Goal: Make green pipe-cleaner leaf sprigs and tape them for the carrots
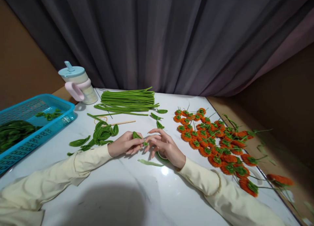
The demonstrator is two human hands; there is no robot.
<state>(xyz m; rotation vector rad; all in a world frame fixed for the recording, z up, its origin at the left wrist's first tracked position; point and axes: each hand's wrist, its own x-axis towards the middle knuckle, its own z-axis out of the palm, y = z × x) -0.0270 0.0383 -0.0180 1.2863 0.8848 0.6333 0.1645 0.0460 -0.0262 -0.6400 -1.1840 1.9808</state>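
My left hand [127, 143] pinches a green fuzzy pipe-cleaner leaf [135, 135] between thumb and fingers. The leaf's narrow end points right, toward my right hand [166, 147]. That hand has its fingers spread, with the fingertips close to the leaf's end; whether they touch it I cannot tell. Beneath my right hand lies a roll of green tape [162, 157], partly hidden by it. A loose strip of pale green tape [150, 163] rests on the table just in front. Left of my left hand is a pile of similar green leaves [101, 133].
Green pipe-cleaner stems [127, 100] lie in a bundle at the back, with a wooden stick [122, 122] nearer me. Many orange pipe-cleaner pieces with green tops [203, 134] cover the right side. A blue basket [71, 110] and a lidded cup [89, 92] stand left.
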